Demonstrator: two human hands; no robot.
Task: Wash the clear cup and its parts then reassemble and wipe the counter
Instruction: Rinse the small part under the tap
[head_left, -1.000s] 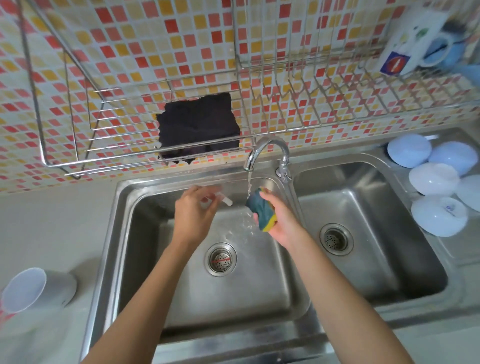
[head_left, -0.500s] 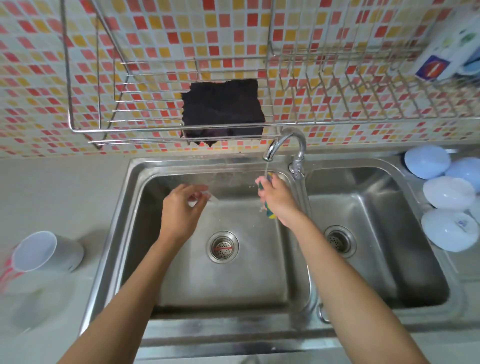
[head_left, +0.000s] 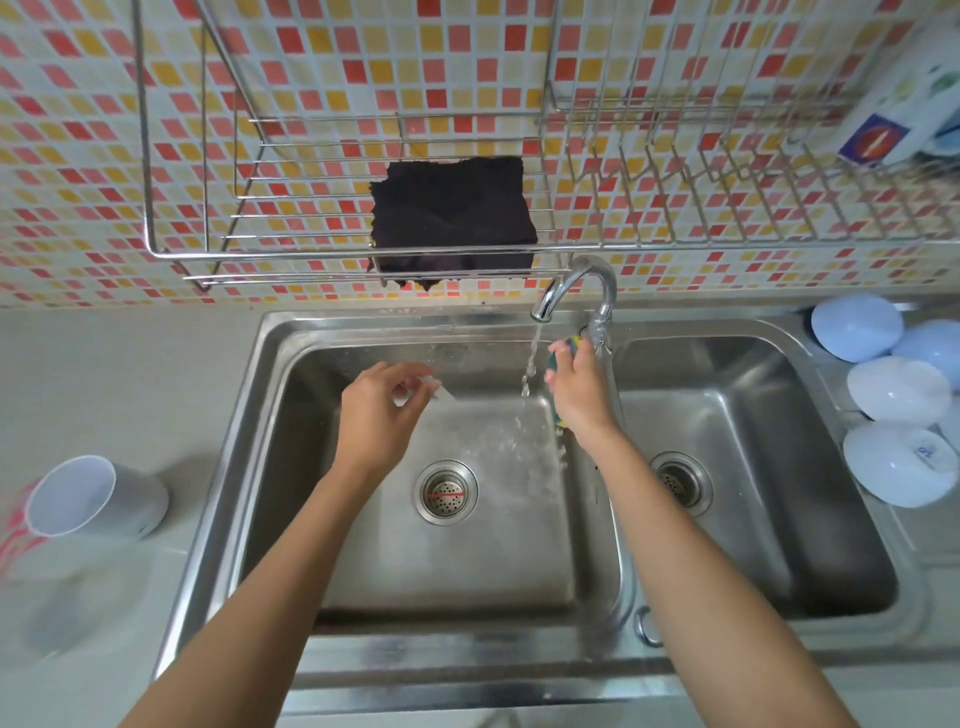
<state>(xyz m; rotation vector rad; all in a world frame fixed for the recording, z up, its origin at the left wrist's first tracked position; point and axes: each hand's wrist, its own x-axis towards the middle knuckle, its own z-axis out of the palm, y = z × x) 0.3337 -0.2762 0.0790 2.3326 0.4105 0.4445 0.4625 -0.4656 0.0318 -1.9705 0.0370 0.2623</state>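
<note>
My left hand (head_left: 376, 410) hovers over the left basin and pinches a small clear plastic part (head_left: 435, 388) between its fingertips. My right hand (head_left: 579, 389) is closed on a blue and yellow sponge (head_left: 560, 358) just right of the water stream, close to the tap's base. Water runs from the curved tap (head_left: 582, 283) into the left basin. On the counter at the far left a cup (head_left: 93, 496) lies on its side, its mouth toward me.
A steel double sink (head_left: 270, 415) fills the middle, with a drain (head_left: 445, 491) in the left basin. Several pale bowls (head_left: 898, 389) sit upside down on the right drainboard. A wire rack (head_left: 311, 249) above holds a dark cloth (head_left: 452, 218) and a bottle (head_left: 898, 114).
My right hand has drawn the sponge out of the water stream, up and right toward the tap's base. My left hand kept hold of the clear part, left of the stream.
</note>
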